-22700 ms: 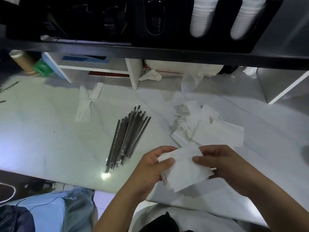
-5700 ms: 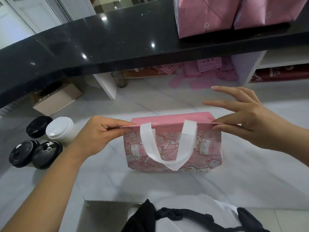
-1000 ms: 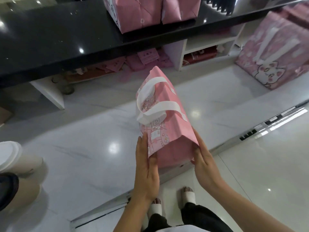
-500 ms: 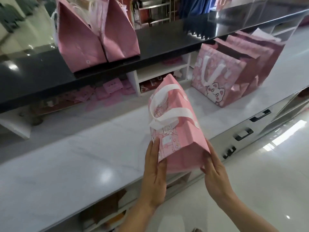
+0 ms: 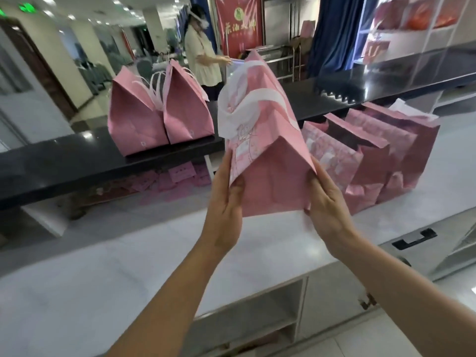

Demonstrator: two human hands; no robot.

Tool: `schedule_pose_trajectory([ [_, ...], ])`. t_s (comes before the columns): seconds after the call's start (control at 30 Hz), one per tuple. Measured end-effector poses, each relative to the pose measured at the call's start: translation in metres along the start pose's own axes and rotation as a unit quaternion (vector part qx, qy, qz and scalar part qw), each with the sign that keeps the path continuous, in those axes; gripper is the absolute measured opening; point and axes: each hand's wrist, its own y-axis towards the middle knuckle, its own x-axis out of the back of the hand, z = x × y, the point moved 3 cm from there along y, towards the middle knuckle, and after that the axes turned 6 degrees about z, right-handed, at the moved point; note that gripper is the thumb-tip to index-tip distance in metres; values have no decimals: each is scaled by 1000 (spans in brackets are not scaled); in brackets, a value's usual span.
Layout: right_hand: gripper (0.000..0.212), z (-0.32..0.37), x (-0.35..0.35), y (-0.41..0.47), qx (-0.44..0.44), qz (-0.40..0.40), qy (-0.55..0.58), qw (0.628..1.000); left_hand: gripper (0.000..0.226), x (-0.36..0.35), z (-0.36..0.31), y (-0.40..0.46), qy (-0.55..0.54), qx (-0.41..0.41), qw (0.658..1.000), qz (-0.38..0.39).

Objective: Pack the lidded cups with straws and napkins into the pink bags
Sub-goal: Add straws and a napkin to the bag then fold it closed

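A closed pink bag with white handles is lifted above the white counter, pressed between both hands. The left hand lies flat against one side with fingers straight; the right hand cups the other lower corner, fingers behind it. Beyond the right hand, more pink bags stand in a row.

Bright, even indoor light here, with small ceiling lamps glowing as soft white spots at top left. The black counter carries hazy glare and reflections; the white worktop looks washed and pale. Everything is a little soft, most at the far right where the shelves smear. Straight lines bow near the edges; shadows are faint under my arms
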Motion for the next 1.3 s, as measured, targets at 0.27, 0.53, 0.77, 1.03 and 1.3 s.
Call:
schedule_pose_trajectory([
  [0.27, 43, 10, 8, 117, 24, 35, -14, 999, 54, 3, 17, 106, 1, -19, 1000, -23],
  [0.53, 45, 4, -11, 223, -20, 72, -71, 995, 53, 24, 54, 194, 5, 41, 997, -67],
  [0.77, 52, -9, -21, 270, -36, 137, -71, 987, 60, 36, 89, 230, 9, 65, 997, -51],
  [1.03, 107, -40, -6, 254, 217, 161, -494, 826, 71, 36, 98, 230, 133, 32, 984, -116],
  [1.3, 98, -53, -17, 301, 276, 96, -583, 758, 96, 7, 118, 210, 540, -9, 838, -79],
])
